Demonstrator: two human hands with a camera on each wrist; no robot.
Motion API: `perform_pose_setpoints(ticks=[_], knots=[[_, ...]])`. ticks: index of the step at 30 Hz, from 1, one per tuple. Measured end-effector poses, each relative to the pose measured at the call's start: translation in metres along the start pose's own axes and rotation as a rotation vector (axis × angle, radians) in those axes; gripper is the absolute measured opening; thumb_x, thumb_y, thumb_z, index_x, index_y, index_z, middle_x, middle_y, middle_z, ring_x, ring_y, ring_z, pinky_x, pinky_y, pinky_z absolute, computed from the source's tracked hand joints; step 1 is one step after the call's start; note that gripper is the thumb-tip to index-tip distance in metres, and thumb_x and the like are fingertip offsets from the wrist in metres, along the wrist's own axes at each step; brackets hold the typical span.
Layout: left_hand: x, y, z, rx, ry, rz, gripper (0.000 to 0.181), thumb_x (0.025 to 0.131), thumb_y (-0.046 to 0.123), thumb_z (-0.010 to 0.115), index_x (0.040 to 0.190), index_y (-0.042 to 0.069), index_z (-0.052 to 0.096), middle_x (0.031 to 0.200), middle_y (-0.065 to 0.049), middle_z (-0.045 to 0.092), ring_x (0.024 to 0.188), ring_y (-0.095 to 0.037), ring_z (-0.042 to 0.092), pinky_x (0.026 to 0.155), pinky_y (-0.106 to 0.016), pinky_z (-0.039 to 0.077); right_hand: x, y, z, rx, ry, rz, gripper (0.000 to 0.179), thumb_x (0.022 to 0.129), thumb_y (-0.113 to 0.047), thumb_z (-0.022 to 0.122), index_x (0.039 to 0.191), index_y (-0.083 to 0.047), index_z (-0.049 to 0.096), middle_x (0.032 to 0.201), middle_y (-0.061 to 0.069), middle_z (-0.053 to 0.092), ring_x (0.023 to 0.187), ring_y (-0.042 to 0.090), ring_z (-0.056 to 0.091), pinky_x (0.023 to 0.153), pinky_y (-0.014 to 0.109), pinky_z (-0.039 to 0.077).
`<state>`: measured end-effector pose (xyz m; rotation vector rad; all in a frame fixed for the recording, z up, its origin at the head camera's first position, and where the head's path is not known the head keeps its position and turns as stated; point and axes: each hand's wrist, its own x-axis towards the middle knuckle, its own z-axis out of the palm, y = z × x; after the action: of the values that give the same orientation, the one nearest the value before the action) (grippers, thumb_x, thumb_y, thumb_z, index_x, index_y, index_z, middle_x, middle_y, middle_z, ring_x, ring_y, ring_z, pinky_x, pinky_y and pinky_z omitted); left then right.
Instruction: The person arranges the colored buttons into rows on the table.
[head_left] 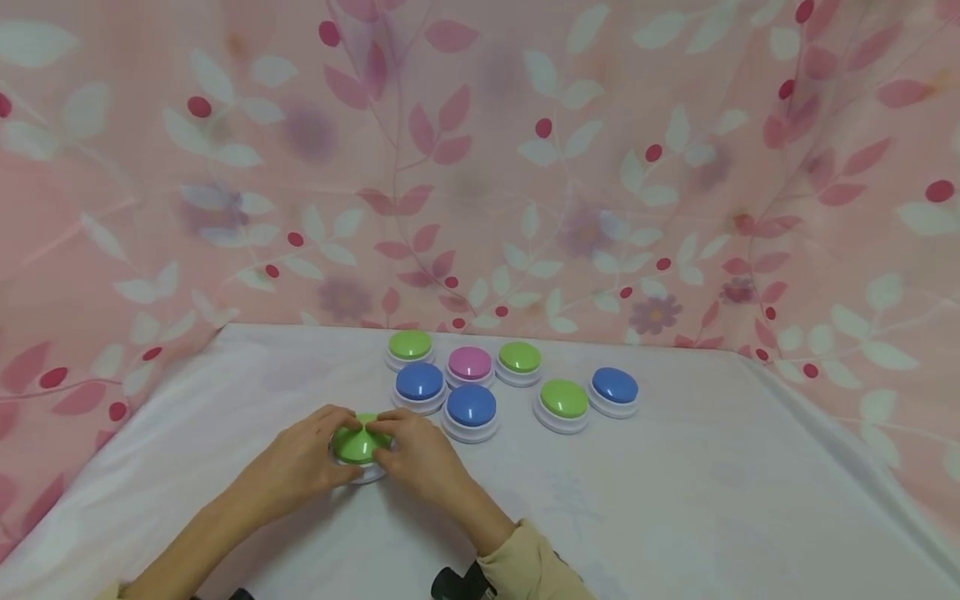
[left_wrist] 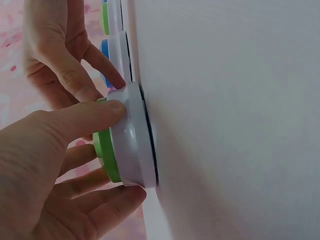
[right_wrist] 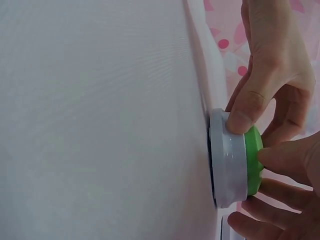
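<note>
A green push button [head_left: 356, 446] with a domed cap and a round white base sits on the white cloth, front left of the other buttons. My left hand [head_left: 303, 458] grips its left side. In the left wrist view, the left thumb [left_wrist: 107, 112] lies on the white base, with fingers round the far side. From the right, my right hand [head_left: 423, 454] holds the same button. Its thumb [right_wrist: 287, 159] touches the green cap in the right wrist view, and its other fingers lie along the opposite edge.
Behind and to the right stand more push buttons: two blue ones [head_left: 420, 382] [head_left: 471, 406] close together, a pink one [head_left: 470, 363], green ones [head_left: 410, 344] [head_left: 519, 357] [head_left: 564, 399] and a blue one [head_left: 615, 386] farthest right. A floral curtain [head_left: 480, 167] hangs behind the white cloth [head_left: 675, 500].
</note>
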<state>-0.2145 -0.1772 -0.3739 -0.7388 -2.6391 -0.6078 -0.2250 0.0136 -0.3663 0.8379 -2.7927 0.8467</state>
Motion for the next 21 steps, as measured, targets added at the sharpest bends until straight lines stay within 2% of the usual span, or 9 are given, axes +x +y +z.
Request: perform_pose_setpoints(ticks=[6,21], knots=[[0.0006,0.0004,-0.0002,0.005,-0.022,-0.010,0.049,0.067,0.022,0.091,0.105,0.013,0.061,0.108,0.003,0.062,0.085,-0.013,0.064,0.072,-0.035,0.055,-0.0011,0.0007,0.0037,-0.057,0.005,0.018,0.034,0.090,-0.012,0.070,0.124,-0.012,0.070,0.128,0.000,0.065,0.118,0.014,0.061,0.098,0.026,0.049],[0.0002,0.0020,-0.0024,0.004,-0.069,-0.041,0.050,0.069,0.024,0.089,0.107,0.012,0.060,0.107,0.000,0.061,0.083,-0.014,0.064,0.071,-0.036,0.056,-0.0017,0.0000,0.0048,-0.056,-0.007,0.034,0.036,0.090,-0.012,0.069,0.126,-0.013,0.069,0.130,0.000,0.063,0.120,0.014,0.059,0.101,0.028,0.048]])
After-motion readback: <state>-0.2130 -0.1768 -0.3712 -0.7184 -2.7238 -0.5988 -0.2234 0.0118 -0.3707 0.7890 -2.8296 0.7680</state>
